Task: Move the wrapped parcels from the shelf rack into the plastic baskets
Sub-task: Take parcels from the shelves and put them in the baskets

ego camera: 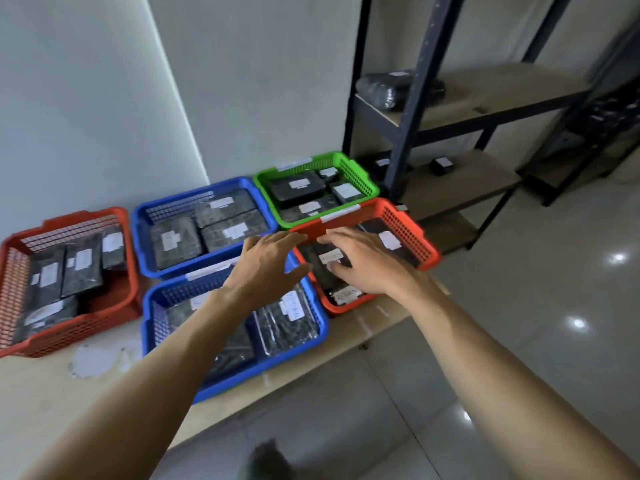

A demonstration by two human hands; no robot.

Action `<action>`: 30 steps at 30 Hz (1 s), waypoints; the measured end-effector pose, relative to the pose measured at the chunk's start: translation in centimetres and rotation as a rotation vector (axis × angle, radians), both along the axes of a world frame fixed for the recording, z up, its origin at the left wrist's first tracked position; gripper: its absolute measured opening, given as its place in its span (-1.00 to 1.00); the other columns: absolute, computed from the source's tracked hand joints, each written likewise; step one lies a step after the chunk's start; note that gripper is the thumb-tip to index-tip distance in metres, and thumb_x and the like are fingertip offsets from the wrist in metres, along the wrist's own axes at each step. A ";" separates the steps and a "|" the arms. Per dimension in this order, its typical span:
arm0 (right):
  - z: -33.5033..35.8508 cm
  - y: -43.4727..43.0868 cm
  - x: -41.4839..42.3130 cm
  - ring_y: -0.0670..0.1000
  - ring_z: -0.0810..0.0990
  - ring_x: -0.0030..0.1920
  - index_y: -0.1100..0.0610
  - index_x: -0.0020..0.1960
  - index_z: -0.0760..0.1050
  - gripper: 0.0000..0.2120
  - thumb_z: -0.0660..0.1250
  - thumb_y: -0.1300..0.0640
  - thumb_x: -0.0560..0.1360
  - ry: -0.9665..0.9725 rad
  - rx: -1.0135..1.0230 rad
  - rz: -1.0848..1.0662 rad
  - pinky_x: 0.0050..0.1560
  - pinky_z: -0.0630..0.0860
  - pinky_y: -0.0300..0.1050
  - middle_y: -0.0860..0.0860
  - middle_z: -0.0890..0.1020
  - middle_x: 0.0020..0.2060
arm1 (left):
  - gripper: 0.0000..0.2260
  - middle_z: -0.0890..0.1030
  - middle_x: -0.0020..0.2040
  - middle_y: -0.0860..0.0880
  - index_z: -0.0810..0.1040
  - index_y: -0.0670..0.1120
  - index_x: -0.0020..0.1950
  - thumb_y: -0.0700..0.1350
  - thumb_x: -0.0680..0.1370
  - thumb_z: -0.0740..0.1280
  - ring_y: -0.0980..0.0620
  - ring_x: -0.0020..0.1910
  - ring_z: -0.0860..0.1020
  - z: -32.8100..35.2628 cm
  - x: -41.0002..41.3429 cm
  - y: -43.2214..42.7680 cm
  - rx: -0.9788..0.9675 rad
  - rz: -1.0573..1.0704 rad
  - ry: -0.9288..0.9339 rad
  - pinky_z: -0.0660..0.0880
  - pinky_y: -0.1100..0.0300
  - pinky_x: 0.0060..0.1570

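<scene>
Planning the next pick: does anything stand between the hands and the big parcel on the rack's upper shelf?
Yes: the rack's front upright crosses in front of the parcel. The left hand and right hand hover lower, at the red basket, so they would likely reach around that post.

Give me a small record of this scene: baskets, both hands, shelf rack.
baskets: five on the table, two red, two blue, one green, all holding wrapped parcels
left hand: open, over the front blue basket
right hand: open, fingers spread over the right red basket
shelf rack: one large parcel on upper shelf, small ones lower
</scene>
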State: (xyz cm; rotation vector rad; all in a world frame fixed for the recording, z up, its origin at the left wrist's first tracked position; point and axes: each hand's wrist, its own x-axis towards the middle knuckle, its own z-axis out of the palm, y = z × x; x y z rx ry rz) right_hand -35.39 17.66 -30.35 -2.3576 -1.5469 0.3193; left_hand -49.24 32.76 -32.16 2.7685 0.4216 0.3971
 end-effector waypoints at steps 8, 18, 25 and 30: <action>0.3 -5.0 8.7 -0.03 0.43 0.35 -0.02 0.39 0.40 -0.59 0.29 0.09 0.55 0.024 -0.029 -0.126 0.31 0.37 0.00 -0.09 0.46 0.36 | -0.57 0.58 0.13 0.09 0.44 0.09 0.33 0.14 0.49 0.35 0.01 0.12 0.53 0.0 9.4 -3.7 -0.038 -0.079 0.027 0.36 -0.05 0.22; -0.2 -7.0 23.2 0.00 0.45 0.33 -0.02 0.36 0.43 -0.59 0.31 0.05 0.51 0.011 -0.079 -0.218 0.33 0.33 0.05 -0.08 0.51 0.29 | -0.64 0.59 0.11 0.13 0.46 0.14 0.27 0.13 0.48 0.33 0.04 0.08 0.57 -1.7 25.8 -4.8 -0.161 -0.184 0.090 0.44 -0.08 0.16; -1.7 -11.0 32.4 0.01 0.47 0.32 -0.01 0.41 0.37 -0.60 0.27 0.04 0.58 0.131 -0.103 -0.302 0.35 0.33 0.09 -0.06 0.43 0.39 | -0.68 0.62 0.08 0.01 0.54 0.00 0.18 0.03 0.46 0.41 -0.06 0.10 0.56 -2.0 35.7 -8.3 -0.248 -0.204 0.106 0.40 -0.03 0.20; -2.8 -14.5 39.9 -0.02 0.51 0.28 -0.04 0.44 0.33 -0.58 0.26 0.03 0.60 0.188 -0.136 -0.285 0.34 0.39 0.06 -0.05 0.38 0.44 | -0.69 0.62 0.10 0.01 0.56 0.01 0.17 0.05 0.46 0.40 -0.01 0.15 0.53 -3.4 42.0 -10.9 -0.282 -0.153 0.116 0.36 -0.01 0.24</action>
